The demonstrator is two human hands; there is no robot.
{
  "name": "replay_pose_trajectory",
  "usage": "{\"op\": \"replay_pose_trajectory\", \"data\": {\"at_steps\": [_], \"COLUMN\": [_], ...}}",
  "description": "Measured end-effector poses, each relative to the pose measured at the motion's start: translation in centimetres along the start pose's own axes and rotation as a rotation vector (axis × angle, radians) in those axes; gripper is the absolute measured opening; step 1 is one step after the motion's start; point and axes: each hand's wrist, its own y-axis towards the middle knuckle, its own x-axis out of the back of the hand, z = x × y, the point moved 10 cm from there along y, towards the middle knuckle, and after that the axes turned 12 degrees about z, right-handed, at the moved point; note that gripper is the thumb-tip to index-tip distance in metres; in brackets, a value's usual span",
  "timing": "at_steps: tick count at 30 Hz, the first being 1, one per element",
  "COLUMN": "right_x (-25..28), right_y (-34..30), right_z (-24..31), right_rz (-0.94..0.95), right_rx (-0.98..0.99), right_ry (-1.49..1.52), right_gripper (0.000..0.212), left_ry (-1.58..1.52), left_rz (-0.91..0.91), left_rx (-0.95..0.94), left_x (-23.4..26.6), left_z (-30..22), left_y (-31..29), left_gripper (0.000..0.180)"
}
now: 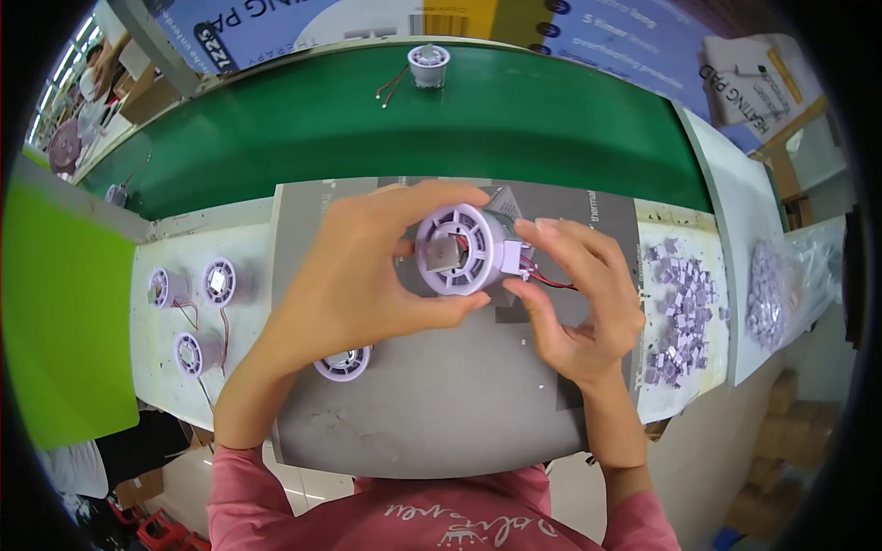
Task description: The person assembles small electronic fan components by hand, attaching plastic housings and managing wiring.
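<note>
My left hand point(354, 262) grips a round lilac fan housing point(482, 246) with a slotted face, its fingers and thumb curved around the rim. A silvery square piece point(444, 254) sits at the middle of that face. On the housing's right side, my right hand point(593, 317) has thumb and forefinger at either end of a small lilac plastic clip point(512, 258). Red and dark wires point(549, 280) trail out beside the clip, toward my right palm. Another lilac housing point(343, 365) lies on the grey board, partly hidden under my left forearm.
A grey board point(432, 404) covers the worktable. Three lilac housings with wires point(220, 282) stand at left; small lilac clips point(682, 312) are heaped at right, beside a plastic bag point(781, 289). Beyond, a green conveyor belt point(303, 124) carries another housing point(428, 66).
</note>
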Motion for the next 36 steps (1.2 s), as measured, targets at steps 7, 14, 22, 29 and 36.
{"op": "replay_pose_trajectory", "data": {"at_steps": [7, 14, 22, 29, 36], "right_x": [2.5, 1.4, 1.6, 1.4, 0.8], "right_y": [-1.1, -1.6, -1.3, -0.9, -0.5], "right_z": [2.1, 3.5, 3.0, 4.0, 3.4], "right_rz": [-0.019, -0.144, -0.235, -0.183, -0.055], "right_rx": [0.0, 0.061, 0.094, 0.063, -0.036], "right_ry": [-0.499, -0.48, -0.415, -0.455, -0.326], "right_gripper": [0.039, 0.026, 0.021, 0.019, 0.027], "left_ry": [0.029, 0.313, 0.713, 0.839, 0.905], "left_rz": [-0.047, -0.284, -0.288, -0.362, -0.413], "left_rx": [0.103, -0.006, -0.236, -0.287, -0.303], "left_x": [0.1, 0.2, -2.3, -2.8, -3.7], "left_z": [-0.3, -3.5, -6.7, -6.9, -6.7], "left_y": [0.1, -1.9, -2.5, -3.5, -3.9], "left_gripper": [0.063, 0.067, 0.07, 0.069, 0.067]}}
